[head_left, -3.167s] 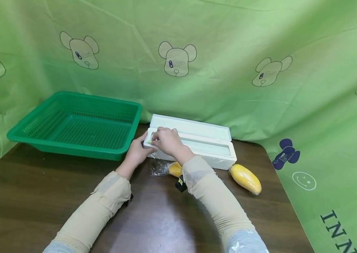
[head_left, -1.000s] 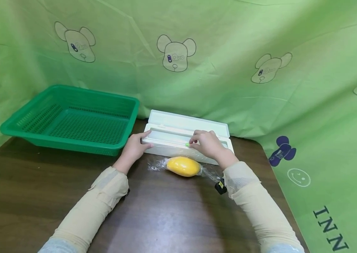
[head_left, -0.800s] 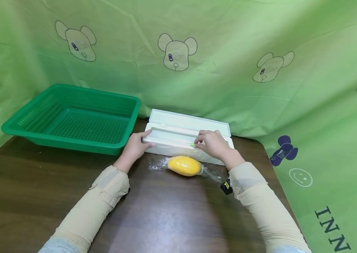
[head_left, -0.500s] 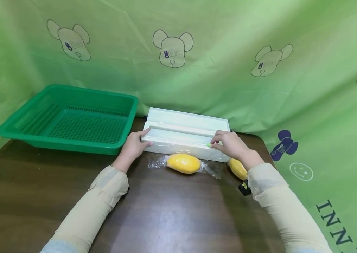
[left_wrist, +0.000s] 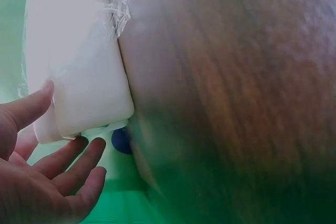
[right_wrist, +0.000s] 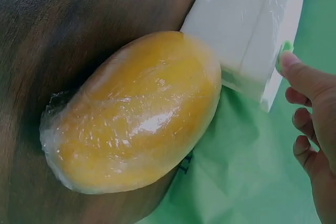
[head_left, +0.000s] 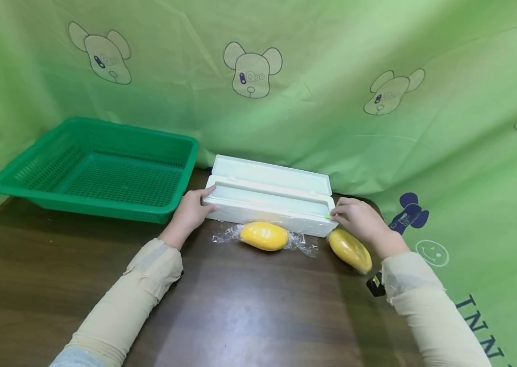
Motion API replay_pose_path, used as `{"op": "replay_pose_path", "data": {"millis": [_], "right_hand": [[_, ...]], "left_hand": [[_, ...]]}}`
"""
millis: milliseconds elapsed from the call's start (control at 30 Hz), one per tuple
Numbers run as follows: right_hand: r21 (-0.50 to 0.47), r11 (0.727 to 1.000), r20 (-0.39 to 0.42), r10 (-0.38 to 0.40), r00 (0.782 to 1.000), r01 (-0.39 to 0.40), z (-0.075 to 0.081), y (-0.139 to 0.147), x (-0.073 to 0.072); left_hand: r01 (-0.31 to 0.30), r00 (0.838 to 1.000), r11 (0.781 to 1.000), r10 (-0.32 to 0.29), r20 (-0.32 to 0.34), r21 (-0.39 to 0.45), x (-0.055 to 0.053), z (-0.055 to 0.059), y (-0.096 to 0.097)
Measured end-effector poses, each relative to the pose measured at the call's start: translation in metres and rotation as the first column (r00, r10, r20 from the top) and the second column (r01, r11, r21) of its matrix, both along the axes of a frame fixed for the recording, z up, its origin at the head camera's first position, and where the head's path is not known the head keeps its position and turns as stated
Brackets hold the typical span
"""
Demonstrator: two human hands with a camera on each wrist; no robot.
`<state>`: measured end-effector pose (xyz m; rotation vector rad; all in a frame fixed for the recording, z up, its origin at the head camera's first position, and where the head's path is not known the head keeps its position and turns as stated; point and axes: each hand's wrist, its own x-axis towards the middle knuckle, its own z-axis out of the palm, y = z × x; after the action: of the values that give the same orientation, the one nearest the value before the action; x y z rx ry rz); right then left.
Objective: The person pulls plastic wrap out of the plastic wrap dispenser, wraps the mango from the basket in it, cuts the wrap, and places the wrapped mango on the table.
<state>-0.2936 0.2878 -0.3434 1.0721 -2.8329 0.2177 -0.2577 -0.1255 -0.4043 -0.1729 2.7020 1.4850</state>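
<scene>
A white cling film dispenser (head_left: 267,216) lies on the table with its long lid (head_left: 272,174) swung back. My left hand (head_left: 190,208) grips its left end between thumb and fingers; the left wrist view has the other fingers loose beside that end. At the far right end, my right hand (head_left: 360,220) pinches the small green slide cutter (right_wrist: 284,57) between thumb and forefinger. Against the dispenser's front lies a yellow mango-like fruit (head_left: 264,236), film spreading loosely from both its ends. A second film-wrapped yellow fruit (right_wrist: 142,114) rests below my right hand.
A green plastic basket (head_left: 102,201) stands on the left of the brown table (head_left: 235,306). Behind everything hangs a green printed curtain (head_left: 313,102), close to the dispenser's back. The table's right edge runs just past the second fruit.
My right hand has drawn the green cutter along the dispenser from its left end to its right end. The left hand stays at the left end. The second fruit has come back into sight.
</scene>
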Motion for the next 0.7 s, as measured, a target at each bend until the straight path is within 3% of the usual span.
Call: {"op": "replay_pose_path", "data": {"millis": [267, 400, 500, 600, 700], "right_hand": [[0.009, 0.996, 0.038, -0.095, 0.995, 0.094, 0.001, 0.006, 0.006], [0.063, 0.992, 0.002, -0.110, 0.994, 0.109, 0.004, -0.005, 0.011], [0.074, 0.990, -0.032, -0.119, 0.992, 0.121, 0.001, -0.021, 0.017], [0.011, 0.997, -0.064, -0.075, 0.995, 0.076, -0.010, -0.045, 0.025], [-0.059, 0.998, -0.102, 0.029, 0.994, -0.035, -0.027, -0.073, 0.036]], "left_hand": [[-0.005, 1.000, 1.000, 0.005, -0.002, -0.028, 0.000, 0.000, 0.002], [0.010, 1.000, 0.999, -0.010, 0.020, -0.038, 0.003, 0.002, 0.001], [0.023, 1.000, 0.999, -0.023, 0.001, -0.046, 0.006, 0.004, 0.001], [0.028, 0.999, 0.998, -0.030, -0.039, -0.053, 0.009, 0.007, 0.002], [0.033, 0.997, 0.998, -0.037, -0.073, -0.048, 0.013, 0.009, 0.004]]}}
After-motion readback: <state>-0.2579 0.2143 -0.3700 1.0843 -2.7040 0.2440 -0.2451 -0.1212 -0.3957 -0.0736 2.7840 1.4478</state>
